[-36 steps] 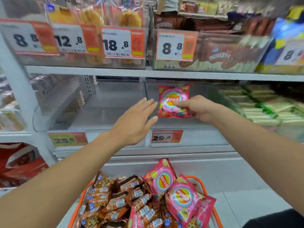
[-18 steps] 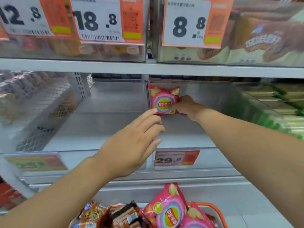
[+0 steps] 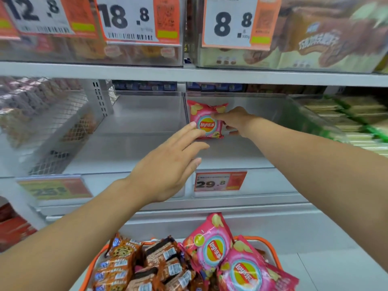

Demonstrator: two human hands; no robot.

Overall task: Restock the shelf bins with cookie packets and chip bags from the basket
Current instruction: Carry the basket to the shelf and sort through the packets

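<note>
A pink chip bag (image 3: 206, 119) stands upright at the back left of the right clear shelf bin (image 3: 270, 158). My right hand (image 3: 234, 120) reaches deep into that bin and holds the bag by its right edge. My left hand (image 3: 170, 162) hovers with fingers straight in front of the divider between the two bins, its fingertips close to the bag's lower left corner; contact is unclear. Below, the orange basket (image 3: 273, 252) holds more pink chip bags (image 3: 226, 257) on the right and several brown cookie packets (image 3: 134, 265) on the left.
The left clear bin (image 3: 126, 148) has nothing visible in it. Price tags 29.8 (image 3: 219, 181) and 25.8 (image 3: 54, 189) hang on the bin fronts. Green packets (image 3: 354, 120) fill the bin to the right. The upper shelf (image 3: 189, 73) carries full bins just overhead.
My right hand has carried the chip bag further back into the right bin and stood it there. My left hand has followed forward toward the bag. The view has moved closer to the shelf.
</note>
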